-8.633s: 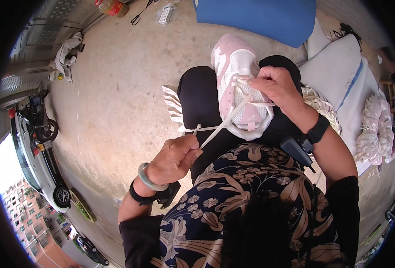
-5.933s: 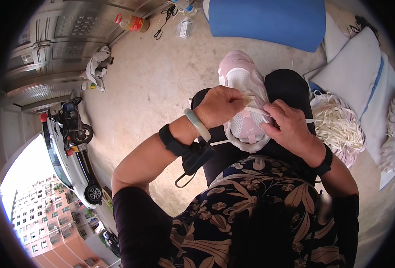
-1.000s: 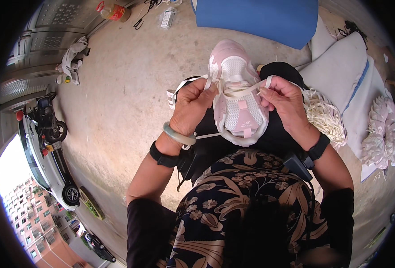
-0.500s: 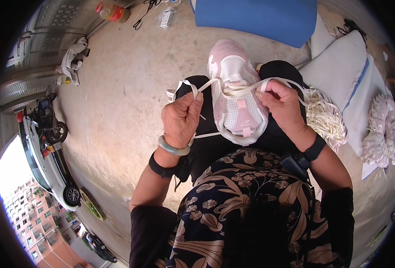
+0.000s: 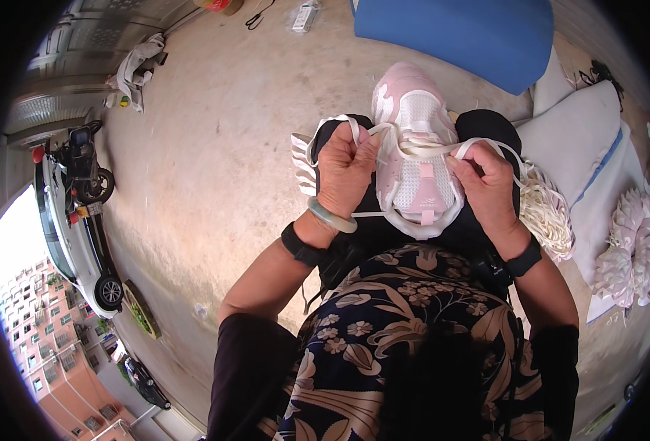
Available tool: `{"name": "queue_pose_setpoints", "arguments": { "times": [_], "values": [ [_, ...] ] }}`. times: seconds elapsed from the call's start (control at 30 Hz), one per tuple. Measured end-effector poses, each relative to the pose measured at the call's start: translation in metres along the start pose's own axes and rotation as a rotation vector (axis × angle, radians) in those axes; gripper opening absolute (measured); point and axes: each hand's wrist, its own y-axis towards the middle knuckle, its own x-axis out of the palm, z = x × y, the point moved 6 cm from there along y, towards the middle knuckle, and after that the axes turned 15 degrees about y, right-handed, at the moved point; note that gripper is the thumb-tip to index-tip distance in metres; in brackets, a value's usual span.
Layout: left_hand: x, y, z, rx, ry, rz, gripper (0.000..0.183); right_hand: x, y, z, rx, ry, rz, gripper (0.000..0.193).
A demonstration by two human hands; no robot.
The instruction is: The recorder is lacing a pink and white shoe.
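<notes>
Fingers and thumb of the left hand are pinched together on a length of white shoelace, and those of the right hand are closed on another stretch of it just beside the opposite edge of the pink-and-white sneaker. Between the two hands, the shoelace crosses the upper in loose strands. The sneaker rests on the person's lap between the knees of the black trousers, toe pointing away and heel toward the floral top. A pale bangle circles the left wrist. Past the right knee lies a bundle of cream laces; farther right is a cluster of pink-and-white pieces. Beyond the toe stands a blue panel.
</notes>
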Motion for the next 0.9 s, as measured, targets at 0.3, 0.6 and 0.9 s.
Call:
{"name": "queue_pose_setpoints", "arguments": {
  "times": [0.3, 0.6, 0.9],
  "values": [
    [0.005, 0.006, -0.003, 0.148, 0.161, 0.082, 0.011, 0.000, 0.000, 0.001, -0.011, -0.065, -0.009, 0.016],
    [0.006, 0.005, -0.006, 0.221, 0.223, 0.163, 0.013, -0.001, 0.000, 0.000, -0.048, -0.045, 0.006, 0.016],
    [0.007, 0.002, 0.006, 0.333, 0.382, 0.131, 0.010, -0.002, -0.001, -0.002, -0.068, -0.052, 0.015, 0.015]
  ]
}}
